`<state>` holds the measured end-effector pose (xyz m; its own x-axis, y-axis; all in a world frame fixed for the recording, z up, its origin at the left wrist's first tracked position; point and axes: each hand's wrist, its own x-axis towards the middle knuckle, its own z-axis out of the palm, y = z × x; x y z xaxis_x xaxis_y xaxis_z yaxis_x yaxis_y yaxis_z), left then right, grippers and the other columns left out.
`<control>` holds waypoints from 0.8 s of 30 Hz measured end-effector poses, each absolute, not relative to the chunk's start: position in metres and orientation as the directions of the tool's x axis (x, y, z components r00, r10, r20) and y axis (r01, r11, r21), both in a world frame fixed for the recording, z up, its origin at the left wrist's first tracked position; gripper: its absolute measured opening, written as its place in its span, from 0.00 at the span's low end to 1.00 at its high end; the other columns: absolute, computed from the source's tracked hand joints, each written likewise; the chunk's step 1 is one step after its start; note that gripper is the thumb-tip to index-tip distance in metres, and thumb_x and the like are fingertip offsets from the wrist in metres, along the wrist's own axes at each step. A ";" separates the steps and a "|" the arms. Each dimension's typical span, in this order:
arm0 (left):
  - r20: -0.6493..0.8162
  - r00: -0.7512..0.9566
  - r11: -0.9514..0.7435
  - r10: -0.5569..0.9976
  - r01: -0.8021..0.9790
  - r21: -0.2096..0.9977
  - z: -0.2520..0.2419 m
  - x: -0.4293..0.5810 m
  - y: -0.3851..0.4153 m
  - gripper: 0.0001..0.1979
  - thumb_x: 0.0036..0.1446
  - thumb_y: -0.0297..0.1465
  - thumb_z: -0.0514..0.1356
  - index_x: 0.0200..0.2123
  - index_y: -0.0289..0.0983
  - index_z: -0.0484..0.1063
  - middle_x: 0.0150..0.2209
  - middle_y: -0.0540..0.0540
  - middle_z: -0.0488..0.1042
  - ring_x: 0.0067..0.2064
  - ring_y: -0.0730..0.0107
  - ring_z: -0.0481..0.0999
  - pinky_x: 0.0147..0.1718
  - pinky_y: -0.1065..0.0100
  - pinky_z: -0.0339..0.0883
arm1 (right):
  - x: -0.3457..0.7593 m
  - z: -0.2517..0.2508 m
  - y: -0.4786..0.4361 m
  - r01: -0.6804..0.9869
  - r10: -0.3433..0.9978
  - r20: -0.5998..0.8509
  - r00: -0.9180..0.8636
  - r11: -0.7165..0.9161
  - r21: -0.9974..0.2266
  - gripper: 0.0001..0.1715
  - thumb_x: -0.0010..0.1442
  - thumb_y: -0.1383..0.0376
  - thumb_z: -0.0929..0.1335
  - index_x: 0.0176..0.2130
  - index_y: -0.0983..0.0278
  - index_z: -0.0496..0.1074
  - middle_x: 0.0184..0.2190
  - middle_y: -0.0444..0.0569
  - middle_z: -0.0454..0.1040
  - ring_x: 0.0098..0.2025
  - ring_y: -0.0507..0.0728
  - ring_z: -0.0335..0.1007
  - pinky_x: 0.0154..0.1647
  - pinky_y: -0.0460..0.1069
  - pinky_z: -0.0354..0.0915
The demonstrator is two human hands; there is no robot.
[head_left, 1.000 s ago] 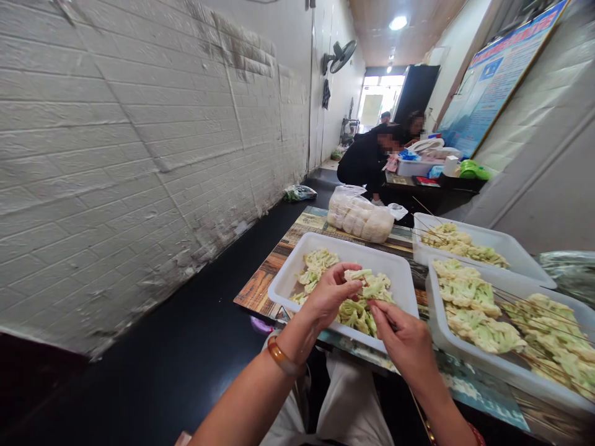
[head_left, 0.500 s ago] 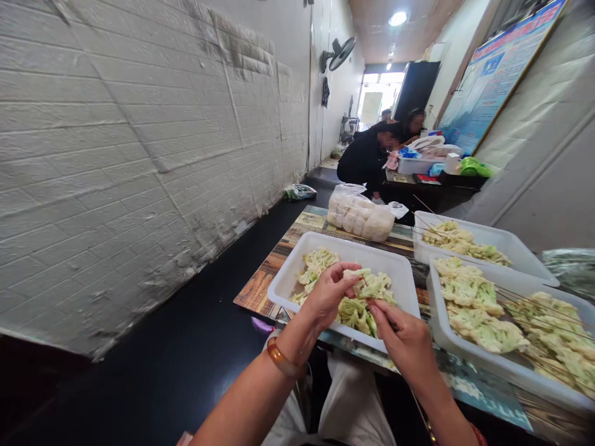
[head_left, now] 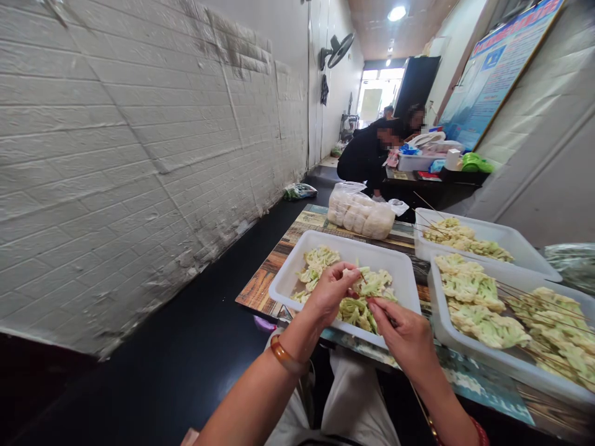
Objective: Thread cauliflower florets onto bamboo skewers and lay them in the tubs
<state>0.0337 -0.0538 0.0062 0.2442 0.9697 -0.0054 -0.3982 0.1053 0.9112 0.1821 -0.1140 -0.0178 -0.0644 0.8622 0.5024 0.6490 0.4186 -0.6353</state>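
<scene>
Over a white plastic tub [head_left: 297, 248] of cauliflower pieces [head_left: 320, 259], both my hands work close together. My left hand [head_left: 329, 292] is closed, thumb against fingers, on a small cauliflower floret [head_left: 346, 272] that the fingers mostly cover. My right hand [head_left: 405, 331] pinches a thin wooden skewer [head_left: 421, 404]; its long end runs down past the wrist, and its front end points toward the left fingertips. Whether the tip has entered the floret, I cannot tell. More cauliflower [head_left: 356, 313] lies beneath the hands in the tub.
Two more white tubs, a near one [head_left: 439, 322] and a far one [head_left: 525, 248], hold skewered cauliflower at the right. A clear bag of pale round items [head_left: 360, 214] sits behind my tub on the wood-patterned table [head_left: 260, 279]. People in dark clothes [head_left: 365, 158] crouch beyond.
The floret at my left fingertips shows less, as the fingers have closed further over it. My right hand stays nearly in place with the skewer. The view has shifted slightly.
</scene>
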 end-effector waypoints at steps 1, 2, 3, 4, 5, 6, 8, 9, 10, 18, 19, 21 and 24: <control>-0.007 0.252 0.111 0.968 -0.402 0.909 0.007 0.034 -0.054 0.15 0.45 0.40 0.67 0.28 0.35 0.71 0.27 0.51 0.66 0.29 0.76 0.66 0.26 0.74 0.63 | 0.182 -0.018 -0.114 0.645 0.865 0.498 -0.060 0.414 -0.642 0.14 0.64 0.60 0.63 0.39 0.63 0.77 0.34 0.47 0.80 0.33 0.55 0.76 0.35 0.46 0.68; -0.006 0.257 0.114 0.966 -0.408 0.906 0.007 0.034 -0.054 0.15 0.45 0.41 0.67 0.28 0.35 0.70 0.27 0.51 0.66 0.28 0.76 0.66 0.26 0.73 0.63 | 0.183 -0.018 -0.113 0.641 0.869 0.492 -0.057 0.409 -0.649 0.14 0.64 0.60 0.63 0.39 0.63 0.77 0.34 0.47 0.80 0.33 0.55 0.76 0.36 0.46 0.68; -0.004 0.257 0.114 0.966 -0.415 0.903 0.007 0.034 -0.053 0.16 0.44 0.41 0.67 0.27 0.35 0.70 0.26 0.51 0.65 0.27 0.77 0.65 0.25 0.73 0.64 | 0.183 -0.018 -0.113 0.635 0.875 0.481 -0.054 0.402 -0.659 0.14 0.64 0.60 0.63 0.39 0.62 0.77 0.34 0.47 0.80 0.33 0.55 0.76 0.36 0.47 0.68; -0.003 0.252 0.113 0.968 -0.422 0.900 0.007 0.034 -0.053 0.16 0.44 0.40 0.67 0.26 0.34 0.69 0.25 0.52 0.65 0.26 0.77 0.65 0.25 0.73 0.64 | 0.183 -0.018 -0.113 0.629 0.883 0.465 -0.054 0.392 -0.671 0.15 0.63 0.59 0.64 0.39 0.62 0.77 0.33 0.47 0.80 0.32 0.55 0.76 0.36 0.47 0.68; -0.004 0.240 0.110 0.971 -0.430 0.896 0.006 0.034 -0.053 0.16 0.43 0.40 0.68 0.26 0.34 0.69 0.25 0.52 0.65 0.25 0.78 0.64 0.24 0.73 0.64 | 0.184 -0.017 -0.113 0.621 0.895 0.443 -0.056 0.378 -0.686 0.15 0.63 0.58 0.64 0.39 0.62 0.77 0.31 0.47 0.79 0.31 0.55 0.76 0.35 0.47 0.68; -0.005 0.221 0.105 0.975 -0.440 0.892 0.005 0.034 -0.052 0.16 0.43 0.40 0.68 0.26 0.34 0.68 0.24 0.52 0.65 0.25 0.78 0.64 0.24 0.73 0.64 | 0.184 -0.016 -0.113 0.613 0.908 0.414 -0.061 0.361 -0.702 0.16 0.63 0.58 0.63 0.40 0.62 0.77 0.29 0.47 0.79 0.29 0.55 0.75 0.33 0.46 0.68; -0.009 0.175 0.092 0.984 -0.467 0.879 0.004 0.033 -0.052 0.16 0.43 0.39 0.68 0.26 0.34 0.68 0.25 0.52 0.65 0.25 0.79 0.64 0.23 0.74 0.63 | 0.184 -0.013 -0.114 0.598 0.932 0.353 -0.079 0.328 -0.732 0.18 0.64 0.56 0.62 0.41 0.63 0.77 0.23 0.45 0.76 0.23 0.53 0.72 0.28 0.46 0.67; -0.011 0.158 0.086 0.987 -0.481 0.873 0.003 0.033 -0.052 0.16 0.43 0.39 0.68 0.26 0.34 0.68 0.25 0.52 0.65 0.25 0.79 0.65 0.23 0.74 0.63 | 0.184 -0.012 -0.114 0.592 0.939 0.333 -0.089 0.319 -0.740 0.19 0.65 0.56 0.61 0.41 0.63 0.77 0.21 0.44 0.75 0.21 0.53 0.71 0.26 0.46 0.66; -0.013 0.150 0.086 0.989 -0.491 0.867 0.003 0.033 -0.052 0.15 0.44 0.38 0.68 0.26 0.34 0.68 0.26 0.52 0.65 0.25 0.79 0.65 0.24 0.75 0.63 | 0.184 -0.011 -0.114 0.590 0.941 0.325 -0.096 0.317 -0.743 0.20 0.65 0.56 0.61 0.41 0.63 0.77 0.20 0.43 0.74 0.21 0.53 0.71 0.25 0.45 0.66; -0.012 0.154 0.083 0.988 -0.467 0.880 0.005 0.035 -0.050 0.15 0.45 0.39 0.66 0.25 0.34 0.67 0.24 0.52 0.63 0.25 0.78 0.64 0.24 0.74 0.63 | 0.183 -0.017 -0.113 0.669 0.867 0.494 -0.066 0.406 -0.623 0.15 0.64 0.60 0.63 0.37 0.63 0.77 0.32 0.47 0.80 0.32 0.55 0.76 0.35 0.46 0.67; -0.009 0.156 0.081 0.988 -0.463 0.883 0.004 0.036 -0.050 0.15 0.44 0.39 0.67 0.25 0.34 0.67 0.24 0.52 0.63 0.25 0.78 0.63 0.23 0.74 0.63 | 0.183 -0.018 -0.113 0.682 0.856 0.513 -0.067 0.414 -0.603 0.15 0.64 0.61 0.63 0.37 0.63 0.77 0.33 0.47 0.80 0.33 0.55 0.77 0.35 0.46 0.67; 0.006 0.161 0.069 0.987 -0.455 0.888 0.003 0.036 -0.050 0.15 0.44 0.39 0.67 0.24 0.34 0.67 0.22 0.53 0.62 0.25 0.78 0.62 0.24 0.74 0.61 | 0.182 -0.021 -0.114 0.703 0.839 0.541 -0.065 0.423 -0.572 0.14 0.64 0.61 0.63 0.36 0.63 0.77 0.33 0.47 0.80 0.32 0.54 0.77 0.36 0.46 0.67; 0.034 0.169 0.044 0.985 -0.434 0.900 0.001 0.036 -0.049 0.14 0.45 0.38 0.66 0.23 0.34 0.68 0.21 0.53 0.62 0.24 0.79 0.60 0.24 0.74 0.58 | 0.181 -0.022 -0.115 0.729 0.810 0.583 -0.057 0.433 -0.530 0.15 0.65 0.62 0.62 0.35 0.64 0.76 0.31 0.47 0.80 0.29 0.53 0.76 0.34 0.45 0.67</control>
